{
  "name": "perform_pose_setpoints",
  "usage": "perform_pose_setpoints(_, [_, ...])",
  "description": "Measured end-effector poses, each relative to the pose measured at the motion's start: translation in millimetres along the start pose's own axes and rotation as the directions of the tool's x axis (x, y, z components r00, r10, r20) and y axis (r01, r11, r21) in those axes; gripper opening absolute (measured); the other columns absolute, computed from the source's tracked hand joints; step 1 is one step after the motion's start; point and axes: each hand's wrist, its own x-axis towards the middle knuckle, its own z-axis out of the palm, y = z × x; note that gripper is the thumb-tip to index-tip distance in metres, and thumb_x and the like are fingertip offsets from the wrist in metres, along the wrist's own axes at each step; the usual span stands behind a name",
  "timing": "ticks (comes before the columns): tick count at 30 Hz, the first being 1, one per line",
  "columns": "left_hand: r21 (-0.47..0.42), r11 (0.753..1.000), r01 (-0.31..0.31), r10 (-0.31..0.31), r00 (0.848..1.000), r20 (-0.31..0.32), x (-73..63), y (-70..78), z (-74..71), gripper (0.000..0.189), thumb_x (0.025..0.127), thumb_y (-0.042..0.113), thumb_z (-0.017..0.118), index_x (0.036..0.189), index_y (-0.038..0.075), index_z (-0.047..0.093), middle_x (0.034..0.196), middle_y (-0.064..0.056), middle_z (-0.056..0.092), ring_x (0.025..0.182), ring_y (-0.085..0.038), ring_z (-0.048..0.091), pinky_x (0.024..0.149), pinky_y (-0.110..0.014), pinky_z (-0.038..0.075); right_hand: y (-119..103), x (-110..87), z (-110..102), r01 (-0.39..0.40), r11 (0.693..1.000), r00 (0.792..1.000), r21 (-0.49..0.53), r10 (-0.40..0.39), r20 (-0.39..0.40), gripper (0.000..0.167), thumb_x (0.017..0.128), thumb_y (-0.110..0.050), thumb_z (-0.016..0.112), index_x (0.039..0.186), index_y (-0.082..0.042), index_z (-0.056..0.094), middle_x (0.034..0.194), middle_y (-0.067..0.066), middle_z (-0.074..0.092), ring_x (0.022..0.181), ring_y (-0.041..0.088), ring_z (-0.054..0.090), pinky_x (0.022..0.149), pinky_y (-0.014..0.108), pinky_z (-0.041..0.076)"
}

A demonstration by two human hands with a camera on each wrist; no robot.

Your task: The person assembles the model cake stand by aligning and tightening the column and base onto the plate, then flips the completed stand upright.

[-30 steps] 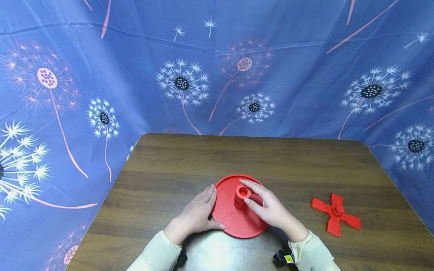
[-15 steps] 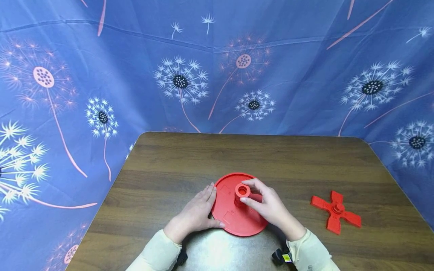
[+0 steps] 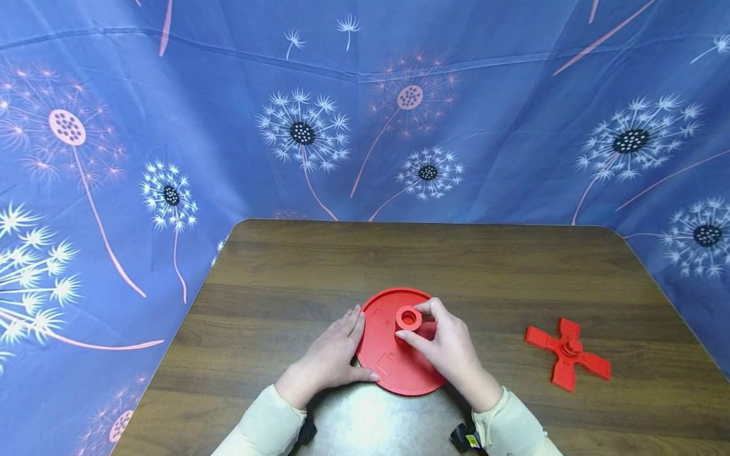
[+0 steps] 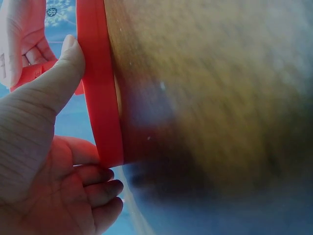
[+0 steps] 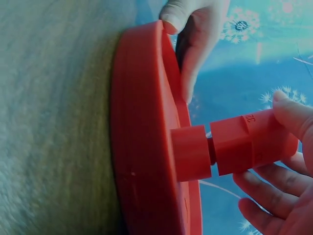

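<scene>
A red round disc [image 3: 410, 375] with a raised rim lies on the table, a short post [image 5: 191, 152] rising from its middle. My right hand [image 3: 450, 345] holds a red hollow cylinder [image 5: 247, 142] marked "32", thumb and fingers around its upper end. In the right wrist view, the cylinder is lined up with the post, and a narrow dark neck shows between them. My left hand [image 3: 331, 354] rests along the disc's left rim, fingers extended on the far side and thumb at the near side. The left wrist view shows that thumb against the disc's edge.
A red cross-shaped piece [image 3: 571, 348] with a raised round hub lies on the wooden table [image 3: 274, 272] at the right. Behind the table hangs a blue dandelion-print cloth [image 3: 485, 82]. A black device [image 3: 464, 437] is strapped at my right wrist.
My right hand has turned clockwise around the cylinder: the thumb has moved left along its near side, the far fingers right. My left hand stays at the rim. The head view has shifted slightly.
</scene>
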Motion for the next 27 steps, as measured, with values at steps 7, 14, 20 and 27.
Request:
perform_pose_setpoints(7, [0.01, 1.0, -0.007, 0.007, 1.0, -0.01, 0.1, 0.8, -1.3, 0.11, 0.076, 0.066, 0.069, 0.149, -0.006, 0.03, 0.158, -0.022, 0.022, 0.144, -0.032, 0.025, 0.116, -0.042, 0.027, -0.5, -1.6, 3.2, 0.019, 0.999, 0.999, -0.049, -0.021, -0.046, 0.054, 0.066, -0.028, 0.091, 0.106, -0.012, 0.058, 0.096, 0.003, 0.071, 0.078, 0.019, 0.07, 0.068, 0.041, 0.056])
perform_pose_setpoints(14, [0.009, 1.0, -0.01, 0.01, 1.0, -0.01, 0.1, 0.4, -0.7, 0.11, 0.076, 0.066, 0.069, 0.15, -0.006, 0.029, 0.158, -0.022, 0.022, 0.144, -0.033, 0.025, 0.116, -0.042, 0.026, 5.2, -0.7, 0.0, 0.07, 0.997, 0.997, 0.027, -0.07, -0.018, 0.054, 0.072, -0.025, 0.087, 0.116, -0.01, 0.058, 0.104, 0.0, 0.07, 0.09, 0.016, 0.069, 0.076, 0.04, 0.058])
perform_pose_setpoints(20, [0.009, 1.0, -0.009, 0.009, 1.0, -0.009, 1.0, 0.3, -0.3, 0.109, 0.077, 0.066, 0.069, 0.149, -0.006, 0.03, 0.158, -0.022, 0.022, 0.144, -0.033, 0.026, 0.116, -0.042, 0.027, 10.4, 4.4, -8.5, 0.089, 0.945, 0.982, 0.314, -0.135, 0.13, 0.046, 0.091, -0.004, 0.066, 0.135, -0.003, 0.053, 0.127, 0.012, 0.062, 0.113, 0.023, 0.06, 0.092, 0.036, 0.053])
perform_pose_setpoints(27, [0.007, 1.0, -0.012, 0.012, 1.0, -0.015, 1.2, -0.2, 0.0, 0.109, 0.076, 0.066, 0.07, 0.149, -0.006, 0.031, 0.157, -0.022, 0.023, 0.144, -0.033, 0.026, 0.116, -0.042, 0.027, 16.2, 9.6, -17.6, 0.05, 0.931, 0.937, 0.361, -0.17, 0.306, 0.043, 0.098, -0.006, 0.057, 0.14, -0.003, 0.051, 0.14, 0.012, 0.054, 0.132, 0.018, 0.046, 0.106, 0.015, 0.033])
